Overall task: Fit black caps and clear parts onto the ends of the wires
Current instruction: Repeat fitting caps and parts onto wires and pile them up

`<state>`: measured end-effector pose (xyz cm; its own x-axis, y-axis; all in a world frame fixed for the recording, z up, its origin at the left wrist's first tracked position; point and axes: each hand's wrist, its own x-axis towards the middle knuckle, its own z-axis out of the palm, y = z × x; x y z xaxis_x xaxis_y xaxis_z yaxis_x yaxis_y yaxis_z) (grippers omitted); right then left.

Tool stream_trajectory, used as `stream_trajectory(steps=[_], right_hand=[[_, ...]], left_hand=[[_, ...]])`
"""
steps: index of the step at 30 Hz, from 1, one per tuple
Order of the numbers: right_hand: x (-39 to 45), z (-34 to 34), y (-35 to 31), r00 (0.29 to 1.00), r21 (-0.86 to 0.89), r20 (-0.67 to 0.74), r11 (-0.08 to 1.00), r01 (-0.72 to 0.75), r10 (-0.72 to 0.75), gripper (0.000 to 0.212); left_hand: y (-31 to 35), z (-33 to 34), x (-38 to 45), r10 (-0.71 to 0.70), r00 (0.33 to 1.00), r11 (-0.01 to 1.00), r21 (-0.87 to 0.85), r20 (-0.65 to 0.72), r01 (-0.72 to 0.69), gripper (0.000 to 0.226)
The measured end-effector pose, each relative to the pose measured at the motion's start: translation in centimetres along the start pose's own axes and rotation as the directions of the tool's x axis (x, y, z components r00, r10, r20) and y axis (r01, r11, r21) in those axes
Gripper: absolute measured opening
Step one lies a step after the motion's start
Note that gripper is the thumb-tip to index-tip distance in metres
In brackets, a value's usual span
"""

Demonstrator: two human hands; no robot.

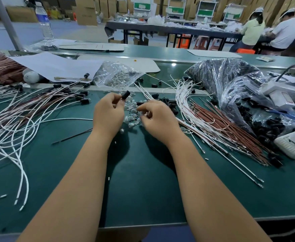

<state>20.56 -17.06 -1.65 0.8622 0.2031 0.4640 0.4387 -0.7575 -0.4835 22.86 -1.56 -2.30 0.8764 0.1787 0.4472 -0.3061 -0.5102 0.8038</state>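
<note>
Nearest the viewer, both forearms reach out over the green table [143, 189], its near strip bare except for a few small scraps. The left hand [108, 112] is raised off the surface and pinches a black cap [126, 95] at its fingertips, open end turned up and away, apparently so that a part can be pushed in. The right hand [156, 116] is curled low over a scatter of clear parts [132, 117] lying between the two hands; it appears to be picking one up, but blur prevents confirming what it grips. Left of the hands lies a spread of white and brown wires already fitted with caps [38, 109], set aside as finished work. To the right, a fan of unfitted white and brown wires [213, 124] lies within reach as supply stock. Loose black caps [169, 103] sit just beyond the right hand. Farther back, an open clear bag of clear parts [115, 75] and a larger plastic bag of black caps [230, 75] act as reserves. A water bottle [44, 21] stands at the far left, and two seated workers [269, 27] occupy another bench behind
</note>
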Motion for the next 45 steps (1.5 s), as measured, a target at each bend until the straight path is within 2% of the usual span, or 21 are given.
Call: stream_trajectory(steps=[3,7,10,12,16,19,29,37,45], right_hand=[[0.1,0.4,-0.2,0.987,-0.22,0.148,0.972,0.087,-0.055,0.025],[0.1,0.3,-0.1,0.994,-0.226,0.108,0.972,0.058,-0.034,0.014],[0.1,0.1,-0.5,0.995,0.069,-0.069,0.995,-0.065,0.07,0.008],[0.2,-0.2,-0.7,0.968,0.26,-0.178,0.957,-0.129,0.179,0.013],[0.4,-0.8,-0.4,0.924,0.582,-0.138,0.784,-0.217,0.358,0.018],[0.5,-0.8,-0.1,0.904,0.701,-0.105,0.675,-0.229,0.415,0.01],[0.6,-1.0,-0.2,0.885,0.803,-0.078,0.555,-0.217,0.459,0.006],[0.4,-1.0,-0.1,0.899,0.75,-0.075,0.619,-0.234,0.431,0.01],[0.4,-0.7,0.0,0.913,0.761,-0.032,0.602,-0.241,0.406,0.009]], left_hand=[[-0.3,0.2,-0.3,-0.026,0.999,0.998,0.064,0.043,0.023,0.008],[0.0,0.3,-0.5,-0.002,0.995,1.0,0.022,0.104,0.0,0.005],[0.4,0.1,-0.7,0.046,0.989,0.999,-0.021,0.143,-0.043,0.006],[0.7,0.2,-0.8,0.066,0.982,0.996,-0.069,0.176,-0.055,0.008],[0.9,0.3,-1.0,0.081,0.969,0.992,-0.112,0.235,-0.056,0.009],[1.0,0.4,-1.1,0.096,0.963,0.991,-0.116,0.254,-0.069,0.009],[1.3,0.2,-1.3,0.11,0.952,0.989,-0.124,0.287,-0.077,0.006],[1.2,0.3,-1.3,0.111,0.956,0.99,-0.119,0.273,-0.081,0.006],[1.2,0.4,-1.2,0.136,0.959,0.989,-0.086,0.25,-0.118,0.005]])
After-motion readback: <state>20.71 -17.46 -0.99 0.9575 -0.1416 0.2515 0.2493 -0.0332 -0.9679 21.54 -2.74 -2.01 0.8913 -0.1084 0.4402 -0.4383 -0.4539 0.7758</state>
